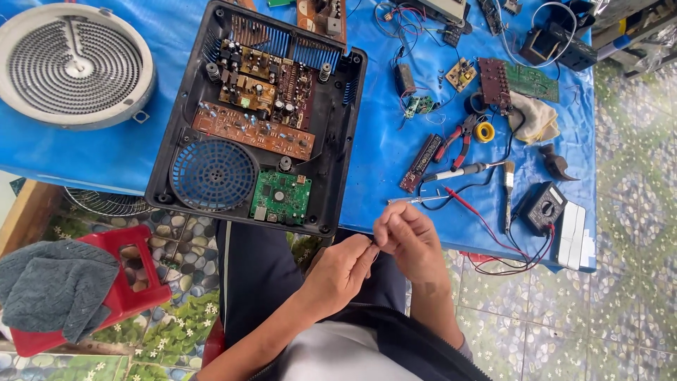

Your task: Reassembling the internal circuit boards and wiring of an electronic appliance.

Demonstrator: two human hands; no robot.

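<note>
On the left of the blue plastic-covered table [395, 148] lies a round grey heating coil plate with spiral ridges [74, 62], and below it a red plastic stool [130, 271] carries a folded grey cloth [56, 286]. Next comes the opened black plastic appliance housing [257, 116], with brown circuit boards, a round blue fan grille and a small green circuit board [281, 196] inside it. In front of the table edge, over the person's lap, the left hand [340, 271] and the right hand [409, 240] meet fingertip to fingertip, both closed in a pinch on something very small and thin held between them; it is too small to identify, perhaps a fine wire or a tiny part. Such a thing would likely be almost weightless, easily bent and easily dropped, so a light fingertip pinch close to its ends seems the right hold. Further right lie red-handled pliers [458, 137], a yellow roll of tape [484, 131], a soldering iron with a pale handle [462, 171], and a black multimeter with red and black leads [543, 207].
</note>
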